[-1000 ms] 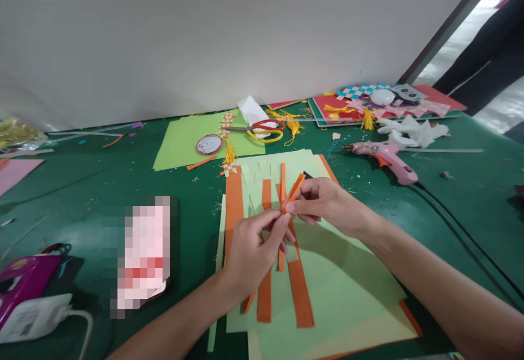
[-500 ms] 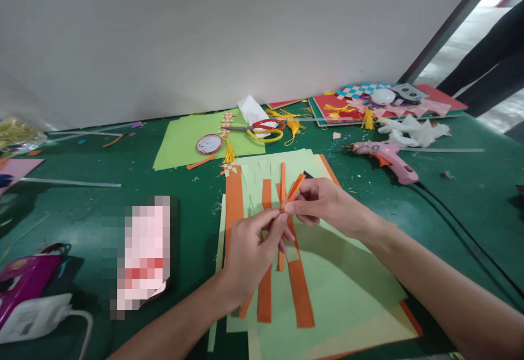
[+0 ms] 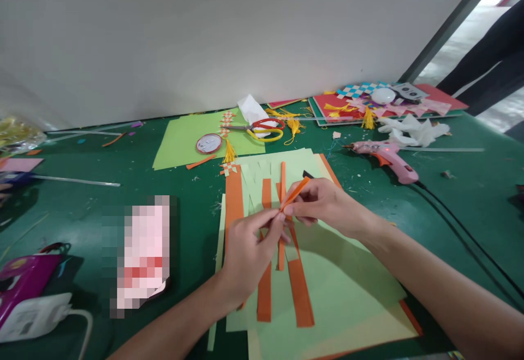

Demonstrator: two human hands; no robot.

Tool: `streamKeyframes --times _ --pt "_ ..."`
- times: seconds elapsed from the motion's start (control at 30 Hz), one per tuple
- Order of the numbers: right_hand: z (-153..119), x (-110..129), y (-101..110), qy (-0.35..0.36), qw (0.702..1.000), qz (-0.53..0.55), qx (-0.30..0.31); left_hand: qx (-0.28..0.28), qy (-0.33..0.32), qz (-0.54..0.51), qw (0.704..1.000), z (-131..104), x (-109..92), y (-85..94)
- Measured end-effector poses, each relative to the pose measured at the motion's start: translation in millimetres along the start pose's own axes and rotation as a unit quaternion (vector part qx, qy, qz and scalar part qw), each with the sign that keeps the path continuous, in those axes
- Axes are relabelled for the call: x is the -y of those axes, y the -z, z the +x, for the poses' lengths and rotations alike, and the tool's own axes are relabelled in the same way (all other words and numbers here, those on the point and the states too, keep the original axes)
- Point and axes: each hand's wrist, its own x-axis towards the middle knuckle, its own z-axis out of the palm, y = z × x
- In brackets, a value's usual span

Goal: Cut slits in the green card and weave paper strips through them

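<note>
Both hands meet over a stack of pale green paper [image 3: 344,289]. Between the fingertips is a narrow orange paper strip [image 3: 297,192], one end slanting up to the right. My left hand [image 3: 254,245] pinches its lower end with thumb and forefinger. My right hand [image 3: 321,202] is closed on the same strip, its thumb against it near the left fingertips. Other orange paper strips [image 3: 301,294] lie on the green sheets below and behind the hands, partly covered by them. Whether the held strip is folded at the pinch is hidden.
A pink hot glue gun [image 3: 387,161] with a black cord lies at the right. Behind the stack are scissors [image 3: 266,130], a round tin-like disc [image 3: 208,143] and yellow tassels [image 3: 230,153]. At the left are a blurred-out phone-shaped item [image 3: 145,256] and a white charger [image 3: 36,319].
The held strip's upper end has tipped slightly right and down between my fingers. Both hands stay almost in place. At the far left edge, a dark blue object with a clear stick has shifted.
</note>
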Motion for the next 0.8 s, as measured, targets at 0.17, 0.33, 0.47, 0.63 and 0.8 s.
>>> streamKeyframes --times 0.17,0.33,0.47,0.63,0.8 --pt "0.6 -2.5 -2.4 0.023 0.998 0.05 0.014 -0.002 -0.001 -0.006 1.0 0.6 0.5 0.3" --pt "0.3 -3.6 -0.2 0.012 1.0 0.018 0.006 0.018 0.013 -0.026 0.999 2.7 2.4 0.7" --pt "-0.2 -1.7 4.4 0.025 0.999 0.016 -0.017 0.035 0.029 -0.02 0.999 3.4 2.5 0.0" --pt "0.2 -1.3 5.6 0.012 1.0 0.013 -0.015 0.031 0.035 -0.05 0.998 2.5 1.6 -1.3" --pt "0.1 -3.2 3.1 0.011 1.0 0.014 -0.011 0.038 0.031 -0.049 0.998 2.4 1.6 -1.3"
